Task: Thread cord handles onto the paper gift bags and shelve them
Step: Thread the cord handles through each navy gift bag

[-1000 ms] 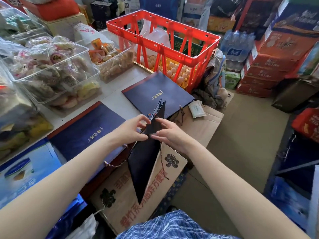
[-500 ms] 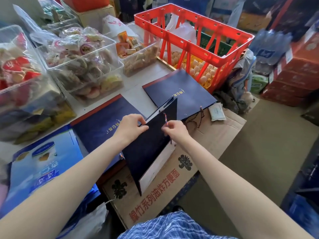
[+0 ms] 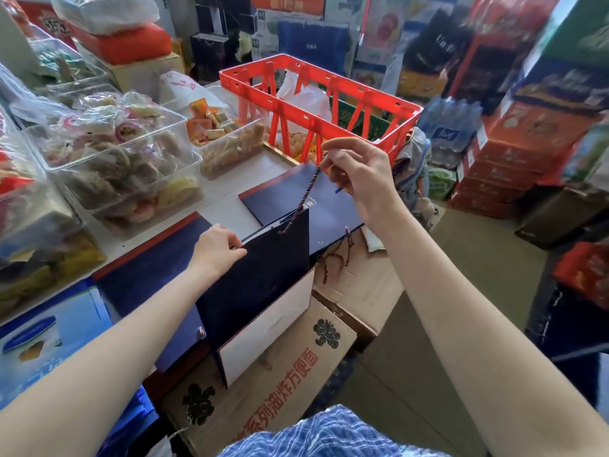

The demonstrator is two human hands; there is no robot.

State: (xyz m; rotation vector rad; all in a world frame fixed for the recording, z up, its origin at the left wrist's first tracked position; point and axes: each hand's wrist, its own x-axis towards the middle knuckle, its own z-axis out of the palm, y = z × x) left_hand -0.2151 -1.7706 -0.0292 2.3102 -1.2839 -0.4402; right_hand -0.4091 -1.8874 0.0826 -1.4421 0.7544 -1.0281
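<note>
Bright, even daylight with soft, faint shadows. The far right stacks smear with motion blur. Wide-angle distortion bends the edges.

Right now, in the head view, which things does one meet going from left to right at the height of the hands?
Clear plastic snack box → left hand → twisted red-and-blue cord → right hand → stacked red cartons.

red crate [image 3: 333,113] close behind right hand [image 3: 359,179], snack tubs [image 3: 108,153] crowding left, bare floor [image 3: 468,291] open rightward
</note>
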